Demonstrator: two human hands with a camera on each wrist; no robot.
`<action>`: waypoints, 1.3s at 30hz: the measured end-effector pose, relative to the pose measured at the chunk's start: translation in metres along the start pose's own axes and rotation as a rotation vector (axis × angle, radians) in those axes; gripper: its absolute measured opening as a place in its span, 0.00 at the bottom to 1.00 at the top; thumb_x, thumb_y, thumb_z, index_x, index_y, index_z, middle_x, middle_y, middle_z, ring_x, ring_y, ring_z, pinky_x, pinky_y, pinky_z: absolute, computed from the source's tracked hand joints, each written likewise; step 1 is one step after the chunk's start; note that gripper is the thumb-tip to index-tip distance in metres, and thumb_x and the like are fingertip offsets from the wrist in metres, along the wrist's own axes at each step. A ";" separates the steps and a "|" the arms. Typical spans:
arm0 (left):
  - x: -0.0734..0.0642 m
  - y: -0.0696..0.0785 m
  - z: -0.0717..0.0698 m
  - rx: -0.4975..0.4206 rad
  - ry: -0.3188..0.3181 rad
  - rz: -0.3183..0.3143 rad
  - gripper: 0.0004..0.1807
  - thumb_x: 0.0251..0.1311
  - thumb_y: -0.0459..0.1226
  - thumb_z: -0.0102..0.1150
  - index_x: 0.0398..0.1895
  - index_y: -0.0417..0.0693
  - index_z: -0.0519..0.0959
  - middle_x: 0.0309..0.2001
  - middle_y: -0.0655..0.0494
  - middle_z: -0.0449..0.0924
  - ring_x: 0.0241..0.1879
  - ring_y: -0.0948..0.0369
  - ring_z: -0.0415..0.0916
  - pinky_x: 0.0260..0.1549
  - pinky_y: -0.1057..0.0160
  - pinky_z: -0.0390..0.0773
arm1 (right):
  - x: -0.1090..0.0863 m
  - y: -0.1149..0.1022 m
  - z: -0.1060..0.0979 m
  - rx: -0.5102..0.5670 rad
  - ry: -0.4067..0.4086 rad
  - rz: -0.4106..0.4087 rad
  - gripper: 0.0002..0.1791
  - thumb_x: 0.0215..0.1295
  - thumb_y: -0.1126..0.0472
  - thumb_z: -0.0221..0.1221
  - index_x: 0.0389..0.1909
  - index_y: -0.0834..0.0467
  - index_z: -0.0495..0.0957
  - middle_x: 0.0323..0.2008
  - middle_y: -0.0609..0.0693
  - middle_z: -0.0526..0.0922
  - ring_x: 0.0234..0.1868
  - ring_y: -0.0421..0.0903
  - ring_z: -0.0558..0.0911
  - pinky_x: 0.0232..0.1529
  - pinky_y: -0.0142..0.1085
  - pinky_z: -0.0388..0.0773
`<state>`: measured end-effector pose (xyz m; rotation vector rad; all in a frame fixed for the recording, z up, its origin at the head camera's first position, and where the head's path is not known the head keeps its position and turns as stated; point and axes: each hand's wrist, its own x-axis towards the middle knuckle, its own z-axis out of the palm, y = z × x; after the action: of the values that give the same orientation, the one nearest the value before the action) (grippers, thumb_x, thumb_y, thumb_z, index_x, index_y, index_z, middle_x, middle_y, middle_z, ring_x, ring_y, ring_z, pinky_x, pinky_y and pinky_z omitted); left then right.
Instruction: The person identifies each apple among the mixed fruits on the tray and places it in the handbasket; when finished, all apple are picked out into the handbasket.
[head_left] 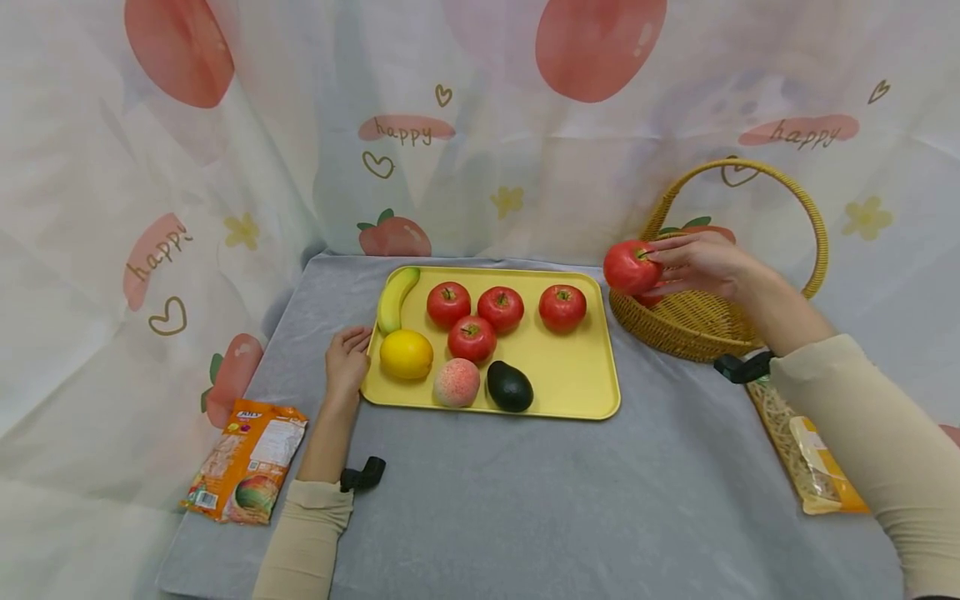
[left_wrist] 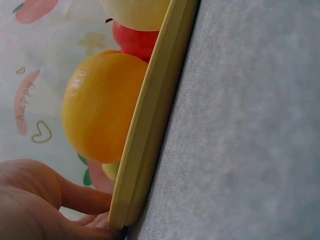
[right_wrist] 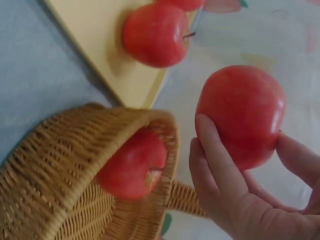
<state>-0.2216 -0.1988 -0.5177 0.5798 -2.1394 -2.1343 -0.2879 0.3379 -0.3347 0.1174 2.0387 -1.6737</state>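
Observation:
My right hand (head_left: 708,262) grips a red apple (head_left: 628,267) above the left rim of the wicker basket (head_left: 675,337). In the right wrist view, fingers and thumb hold this apple (right_wrist: 242,117) from its sides, and another apple (right_wrist: 134,165) lies inside the basket. My left hand (head_left: 347,362) rests at the left edge of the yellow tray (head_left: 577,379); in the left wrist view its fingers touch the tray's rim (left_wrist: 145,135). On the tray are several red apples (head_left: 472,339), a banana (head_left: 397,300), a lemon (head_left: 406,354), a peach (head_left: 456,383) and an avocado (head_left: 510,387).
An orange snack packet (head_left: 251,462) lies at the table's left edge. Another packet (head_left: 806,458), clear with orange and yellow, lies on the right, partly under the right forearm. A printed curtain (head_left: 480,192) hangs behind the grey-covered table (head_left: 540,500). The basket's tall handle (head_left: 821,242) arches upward.

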 end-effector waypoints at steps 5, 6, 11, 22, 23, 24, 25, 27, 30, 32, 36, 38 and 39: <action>-0.001 0.002 0.000 0.002 0.008 0.004 0.34 0.62 0.15 0.37 0.73 0.36 0.64 0.70 0.39 0.71 0.72 0.51 0.70 0.71 0.55 0.69 | 0.004 0.001 -0.014 0.066 0.020 0.022 0.28 0.78 0.60 0.58 0.74 0.62 0.65 0.47 0.43 0.84 0.48 0.47 0.87 0.62 0.55 0.77; -0.001 0.002 0.000 0.002 0.008 0.005 0.34 0.62 0.15 0.37 0.73 0.36 0.64 0.70 0.39 0.71 0.72 0.51 0.70 0.71 0.55 0.69 | 0.005 0.001 -0.016 0.088 0.027 0.030 0.24 0.77 0.60 0.59 0.70 0.61 0.69 0.46 0.44 0.85 0.48 0.48 0.87 0.61 0.55 0.79; -0.002 0.002 0.000 -0.001 0.003 0.005 0.34 0.62 0.15 0.37 0.73 0.36 0.64 0.71 0.39 0.71 0.72 0.51 0.69 0.71 0.55 0.69 | 0.009 0.002 -0.030 0.137 0.005 0.048 0.10 0.78 0.63 0.57 0.55 0.56 0.75 0.44 0.47 0.87 0.47 0.49 0.87 0.59 0.54 0.81; -0.002 0.002 0.000 -0.008 0.011 0.015 0.34 0.62 0.15 0.37 0.73 0.35 0.64 0.70 0.38 0.71 0.72 0.50 0.69 0.71 0.54 0.69 | 0.017 0.004 -0.047 0.207 0.049 0.063 0.12 0.78 0.64 0.56 0.56 0.58 0.67 0.40 0.49 0.87 0.44 0.47 0.88 0.48 0.50 0.88; -0.002 0.002 0.000 -0.008 0.011 0.014 0.33 0.62 0.15 0.37 0.72 0.35 0.64 0.70 0.38 0.71 0.72 0.50 0.69 0.71 0.55 0.69 | 0.017 0.005 -0.048 0.209 0.064 0.065 0.13 0.78 0.64 0.56 0.57 0.59 0.67 0.39 0.49 0.88 0.43 0.47 0.88 0.47 0.50 0.88; -0.002 0.002 0.000 -0.009 0.011 0.015 0.33 0.62 0.15 0.37 0.72 0.35 0.64 0.70 0.38 0.71 0.72 0.50 0.69 0.71 0.54 0.69 | 0.018 0.005 -0.049 0.208 0.076 0.066 0.13 0.78 0.64 0.56 0.57 0.59 0.66 0.38 0.49 0.88 0.42 0.47 0.88 0.46 0.50 0.88; -0.002 0.002 0.000 -0.010 0.008 0.016 0.34 0.62 0.15 0.37 0.73 0.35 0.64 0.71 0.38 0.70 0.72 0.49 0.69 0.72 0.54 0.69 | 0.018 0.006 -0.050 0.205 0.089 0.069 0.14 0.78 0.63 0.56 0.57 0.59 0.65 0.37 0.49 0.88 0.41 0.46 0.88 0.45 0.49 0.88; -0.002 0.003 0.000 -0.014 0.005 0.015 0.34 0.62 0.15 0.37 0.73 0.34 0.64 0.71 0.38 0.70 0.72 0.49 0.69 0.72 0.54 0.69 | 0.018 0.007 -0.053 0.202 0.108 0.075 0.15 0.78 0.63 0.56 0.58 0.59 0.64 0.36 0.48 0.87 0.40 0.47 0.88 0.45 0.49 0.88; -0.002 0.004 0.001 -0.019 -0.002 0.015 0.33 0.63 0.15 0.36 0.73 0.34 0.63 0.71 0.37 0.70 0.72 0.49 0.68 0.72 0.54 0.68 | 0.019 0.008 -0.056 0.198 0.121 0.086 0.16 0.77 0.62 0.57 0.58 0.58 0.63 0.36 0.48 0.86 0.40 0.47 0.88 0.46 0.49 0.88; -0.003 0.004 0.001 -0.017 -0.002 0.014 0.32 0.63 0.15 0.37 0.72 0.33 0.64 0.71 0.37 0.70 0.72 0.49 0.69 0.72 0.54 0.69 | 0.019 0.009 -0.058 0.203 0.124 0.089 0.16 0.77 0.62 0.57 0.58 0.59 0.64 0.36 0.48 0.86 0.40 0.47 0.88 0.47 0.50 0.88; -0.002 0.003 0.001 -0.010 0.001 0.012 0.32 0.63 0.15 0.37 0.72 0.33 0.64 0.70 0.38 0.71 0.72 0.49 0.69 0.71 0.54 0.69 | 0.021 0.009 -0.062 0.222 0.142 0.092 0.16 0.77 0.63 0.58 0.57 0.59 0.64 0.36 0.48 0.84 0.39 0.46 0.88 0.48 0.50 0.88; -0.002 0.003 0.001 -0.008 0.002 0.011 0.32 0.63 0.15 0.36 0.72 0.33 0.64 0.70 0.38 0.71 0.72 0.49 0.69 0.71 0.54 0.69 | 0.021 0.009 -0.062 0.231 0.149 0.091 0.16 0.77 0.63 0.58 0.57 0.59 0.65 0.37 0.48 0.82 0.38 0.46 0.87 0.50 0.51 0.87; -0.002 0.003 0.001 -0.007 0.003 0.012 0.32 0.63 0.15 0.36 0.72 0.34 0.64 0.70 0.38 0.71 0.72 0.49 0.69 0.71 0.54 0.69 | 0.022 0.010 -0.063 0.235 0.156 0.094 0.16 0.76 0.63 0.58 0.57 0.59 0.65 0.37 0.48 0.82 0.38 0.46 0.87 0.50 0.51 0.87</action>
<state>-0.2209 -0.1978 -0.5146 0.5686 -2.1274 -2.1325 -0.3232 0.3939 -0.3447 0.4295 1.9040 -1.8902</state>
